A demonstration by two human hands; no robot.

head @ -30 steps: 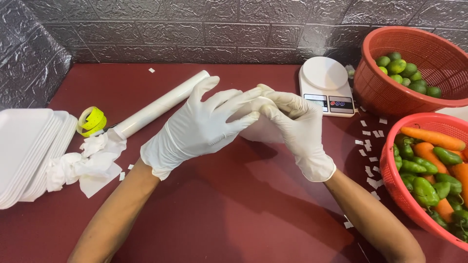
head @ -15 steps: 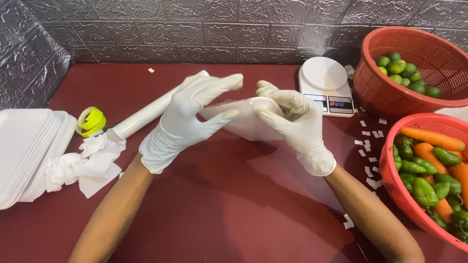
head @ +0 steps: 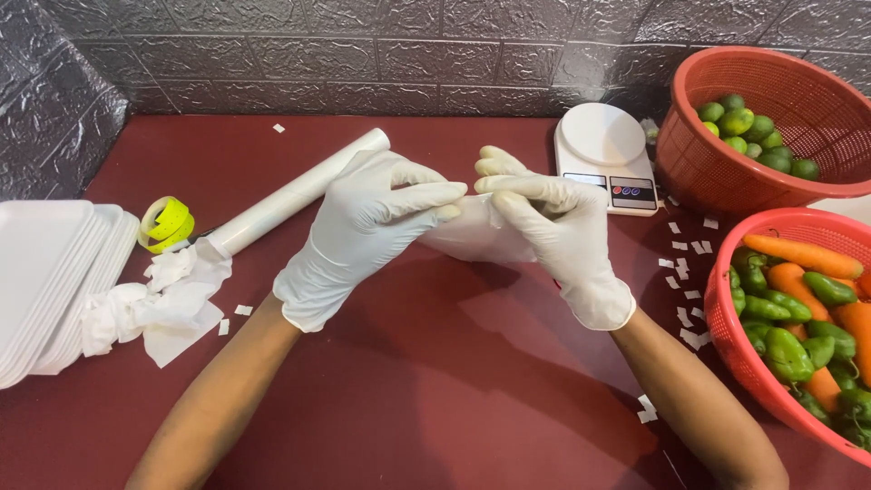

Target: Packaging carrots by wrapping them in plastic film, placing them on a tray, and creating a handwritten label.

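Latex-gloved left hand and right hand pinch a thin white sheet between them, raised off the table beside the scale, stretching it flat.

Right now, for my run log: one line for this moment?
left hand: holds clear bag | right hand: holds bag | above: red table

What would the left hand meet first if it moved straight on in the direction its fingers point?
The left hand points right, so it would likely first meet the right hand, whose fingertips are almost touching it over the thin clear plastic sheet between them.
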